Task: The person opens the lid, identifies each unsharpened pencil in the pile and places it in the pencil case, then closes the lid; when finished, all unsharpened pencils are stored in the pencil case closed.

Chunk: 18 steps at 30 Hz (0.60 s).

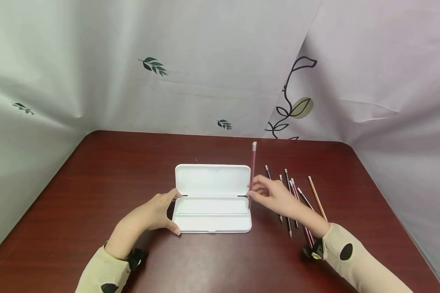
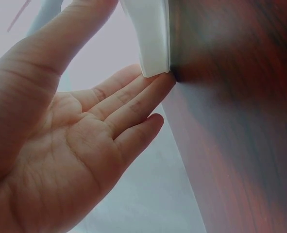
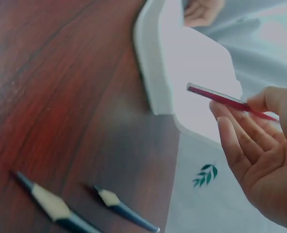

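Observation:
A white pencil case (image 1: 212, 223) lies with its lid (image 1: 212, 179) raised at the back. My left hand (image 1: 155, 211) holds its left end, thumb at the front corner and fingers by the hinge. In the left wrist view, those fingers (image 2: 128, 104) look nearly straight against the case's end (image 2: 153, 43). My right hand (image 1: 273, 194) pinches a red pencil (image 1: 253, 162) between thumb and fingers, near the case's right end. It stands nearly upright, pale tip on top. The right wrist view shows the pencil's lower end (image 3: 196, 89) blunt; whether it touches the case I cannot tell.
Several loose pencils lie right of the case, partly under my right forearm, among them a tan pencil (image 1: 316, 195) and a dark pencil (image 1: 288, 221). The brown table (image 1: 212, 264) ends at the back against a pale curtain (image 1: 205, 81) with leaf prints.

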Motion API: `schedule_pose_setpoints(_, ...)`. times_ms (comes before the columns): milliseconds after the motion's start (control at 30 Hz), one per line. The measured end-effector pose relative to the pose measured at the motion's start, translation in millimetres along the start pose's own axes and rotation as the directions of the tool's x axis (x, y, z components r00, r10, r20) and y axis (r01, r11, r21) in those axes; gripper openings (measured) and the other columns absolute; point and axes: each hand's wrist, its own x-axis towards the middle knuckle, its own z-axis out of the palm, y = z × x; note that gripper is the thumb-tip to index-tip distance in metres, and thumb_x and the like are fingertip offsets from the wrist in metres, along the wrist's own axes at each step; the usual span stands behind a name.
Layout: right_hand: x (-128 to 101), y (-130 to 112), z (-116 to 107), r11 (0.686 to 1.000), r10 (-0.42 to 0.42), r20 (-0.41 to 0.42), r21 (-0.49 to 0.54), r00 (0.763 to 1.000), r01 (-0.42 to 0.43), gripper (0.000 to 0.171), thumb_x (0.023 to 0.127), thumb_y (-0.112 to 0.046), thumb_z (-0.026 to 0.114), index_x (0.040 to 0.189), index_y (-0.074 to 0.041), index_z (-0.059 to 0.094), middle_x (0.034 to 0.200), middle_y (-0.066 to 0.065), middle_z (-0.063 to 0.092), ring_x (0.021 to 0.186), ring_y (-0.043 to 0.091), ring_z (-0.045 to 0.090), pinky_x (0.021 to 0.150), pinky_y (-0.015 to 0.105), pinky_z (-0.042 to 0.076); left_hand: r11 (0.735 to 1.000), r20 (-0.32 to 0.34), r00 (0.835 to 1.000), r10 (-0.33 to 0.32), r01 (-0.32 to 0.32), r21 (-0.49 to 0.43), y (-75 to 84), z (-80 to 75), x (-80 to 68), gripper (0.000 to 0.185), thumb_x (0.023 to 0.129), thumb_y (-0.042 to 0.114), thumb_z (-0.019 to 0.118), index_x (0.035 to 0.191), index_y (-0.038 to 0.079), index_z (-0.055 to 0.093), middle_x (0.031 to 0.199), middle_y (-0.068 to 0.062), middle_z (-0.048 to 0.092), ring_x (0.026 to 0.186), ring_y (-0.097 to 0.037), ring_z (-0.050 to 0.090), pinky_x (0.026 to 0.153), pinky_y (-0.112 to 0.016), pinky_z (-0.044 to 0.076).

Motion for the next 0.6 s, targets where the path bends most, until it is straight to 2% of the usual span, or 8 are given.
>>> schedule_pose_setpoints(67,4.6,-0.1,5.7,0.994,-0.08,0.025,-0.078,0.996,0.082,0.014,0.088,-0.011,0.063,0.1,-0.005,0.059,0.089,0.003,0.071,0.084,0.013,0.067,0.075,0.026,0.053,1.0,-0.011,1.0,0.026,-0.026,0.008,-3.2,1.7,0.5,0.083,0.049,0.036,0.09,0.111,0.004,0.046,0.11,-0.021,0.062,0.102,-0.033,0.058,0.084,-0.045,0.046)
schedule_pose_setpoints(167,11.0,-0.5,11.5,0.975,-0.13,0.084,-0.171,0.988,0.143,0.014,0.088,-0.014,0.064,0.1,-0.008,0.062,0.088,-0.001,0.07,0.083,0.009,0.066,0.072,0.025,0.053,1.0,-0.016,0.999,0.031,-0.031,0.005,-3.0,1.7,0.5,0.082,0.049,0.034,0.091,0.111,0.003,0.047,0.109,-0.022,0.062,0.102,-0.034,0.059,0.084,-0.046,0.046)
schedule_pose_setpoints(300,16.6,-1.8,15.2,0.952,-0.141,0.162,-0.248,0.977,0.179,0.014,0.088,-0.016,0.065,0.1,-0.011,0.064,0.087,-0.005,0.07,0.08,0.004,0.064,0.069,0.024,0.052,1.0,-0.005,1.0,-0.002,0.002,-0.01,0.0,-0.3,0.2,0.082,0.048,0.03,0.091,0.112,0.003,0.048,0.112,-0.021,0.062,0.105,-0.034,0.058,0.087,-0.047,0.045)
schedule_pose_setpoints(600,17.8,-1.0,21.1,0.904,-0.135,0.268,-0.362,0.954,0.229,0.019,0.083,-0.014,0.068,0.102,-0.015,0.066,0.082,-0.009,0.066,0.069,0.001,0.058,0.063,0.02,0.048,1.0,0.008,1.0,-0.02,0.02,0.001,2.0,-1.6,-0.4,0.082,0.049,0.029,0.091,0.113,0.003,0.048,0.113,-0.02,0.062,0.106,-0.032,0.058,0.089,-0.046,0.045)
